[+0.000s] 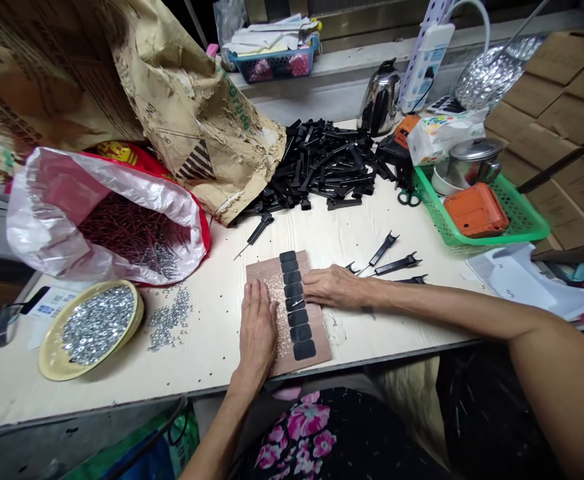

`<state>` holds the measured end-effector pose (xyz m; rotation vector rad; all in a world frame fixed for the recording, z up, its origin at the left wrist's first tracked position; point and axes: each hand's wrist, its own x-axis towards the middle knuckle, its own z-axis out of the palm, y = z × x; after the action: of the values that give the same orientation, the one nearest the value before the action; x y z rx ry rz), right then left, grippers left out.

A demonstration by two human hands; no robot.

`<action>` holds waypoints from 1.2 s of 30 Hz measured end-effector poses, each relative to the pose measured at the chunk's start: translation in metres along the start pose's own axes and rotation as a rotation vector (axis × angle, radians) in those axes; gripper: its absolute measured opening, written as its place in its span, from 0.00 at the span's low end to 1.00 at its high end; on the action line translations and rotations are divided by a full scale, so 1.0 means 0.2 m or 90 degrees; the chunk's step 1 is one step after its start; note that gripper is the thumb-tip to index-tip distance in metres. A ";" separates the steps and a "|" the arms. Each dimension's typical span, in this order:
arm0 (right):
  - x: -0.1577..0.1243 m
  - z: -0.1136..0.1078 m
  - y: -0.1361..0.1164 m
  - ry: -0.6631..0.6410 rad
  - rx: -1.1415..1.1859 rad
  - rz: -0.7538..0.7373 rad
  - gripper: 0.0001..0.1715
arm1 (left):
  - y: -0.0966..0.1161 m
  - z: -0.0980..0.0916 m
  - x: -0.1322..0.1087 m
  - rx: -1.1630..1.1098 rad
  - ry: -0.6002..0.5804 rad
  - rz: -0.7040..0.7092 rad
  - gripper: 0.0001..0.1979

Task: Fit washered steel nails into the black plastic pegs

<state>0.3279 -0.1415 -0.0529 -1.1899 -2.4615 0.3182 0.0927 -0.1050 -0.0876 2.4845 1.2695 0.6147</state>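
My left hand (259, 327) lies flat, fingers stretched out, on the left side of a brown board (321, 337). A column of black rounded squares (301, 333) runs down that board. My right hand (333, 287) rests over the board's right edge, fingers closed beside the middle squares; what they pinch is hidden. A thin shiny metal piece (297, 303) shows on a square just below the fingertips. Right of the board lie several black-handled pieces with thin metal rods (385, 248), partly behind my right forearm. Another such piece (261, 229) lies above the board.
Left are a yellow bowl of small metal parts (139, 307), loose metal parts (169, 319) and a plastic bag of thin dark-red rods (27, 207). Behind are a paper sack (192, 100) and piled black parts (322, 163). A green basket (522, 227) and cartons (567, 127) stand right.
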 end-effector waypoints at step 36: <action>0.90 0.23 0.36 0.008 -0.225 0.053 0.14 | -0.34 -0.42 -0.16 0.057 0.218 -0.194 0.12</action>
<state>0.2570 0.0426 -0.0778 -1.4294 -2.5310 -0.1089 -0.0128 -0.0873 -0.0512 2.2472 1.7932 0.9477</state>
